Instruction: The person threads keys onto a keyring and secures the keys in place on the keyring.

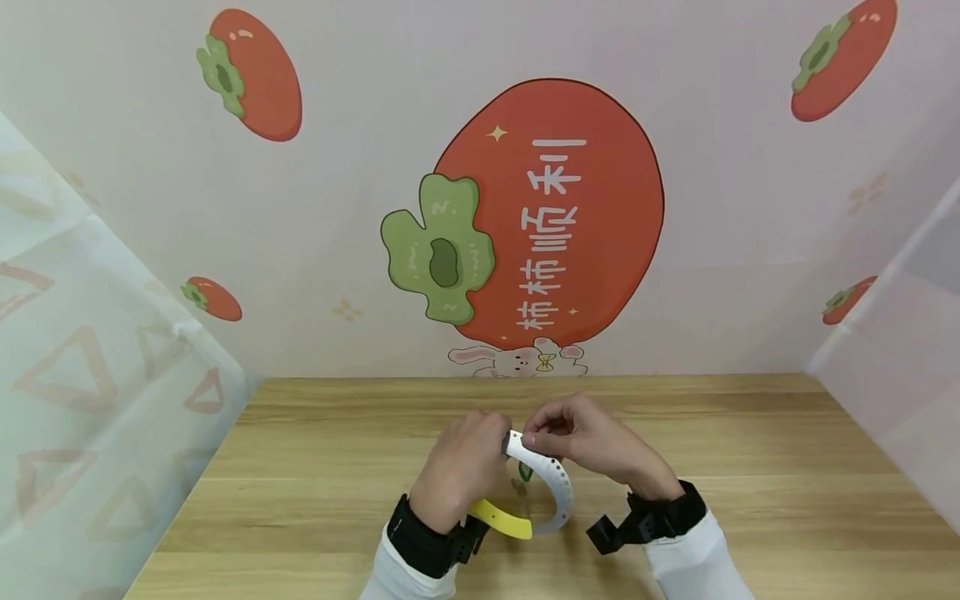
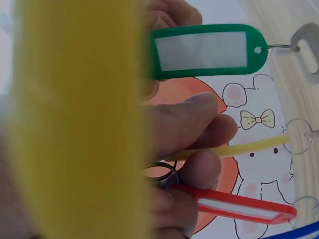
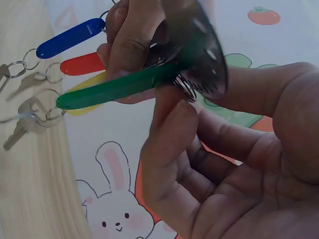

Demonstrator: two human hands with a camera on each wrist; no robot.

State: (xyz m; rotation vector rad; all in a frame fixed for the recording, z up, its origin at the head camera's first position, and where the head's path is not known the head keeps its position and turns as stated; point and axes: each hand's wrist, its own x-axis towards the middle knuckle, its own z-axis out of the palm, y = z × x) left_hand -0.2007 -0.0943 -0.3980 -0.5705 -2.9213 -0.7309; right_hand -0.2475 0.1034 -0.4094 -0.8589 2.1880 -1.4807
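Note:
My left hand (image 1: 468, 458) grips one end of a curved band (image 1: 558, 492) with rows of holes. The band is white in one part and yellow in the other, and its yellow part (image 2: 75, 119) fills the near side of the left wrist view. At its end my right hand (image 1: 592, 437) pinches the ring end of a green key tag (image 2: 209, 50); thumb and fingers partly hide that contact. A yellow key tag (image 2: 249, 148) and a red key tag (image 2: 249, 206) stick out among the left fingers. A blue key tag (image 3: 70, 39) hangs beyond them. Keys (image 3: 22, 122) dangle from the tags.
Both hands work above a wooden table (image 1: 337, 467). Behind it stands a white wall sheet (image 1: 322, 208) printed with persimmons and a rabbit; patterned sheets (image 1: 90, 400) close off the left and right sides.

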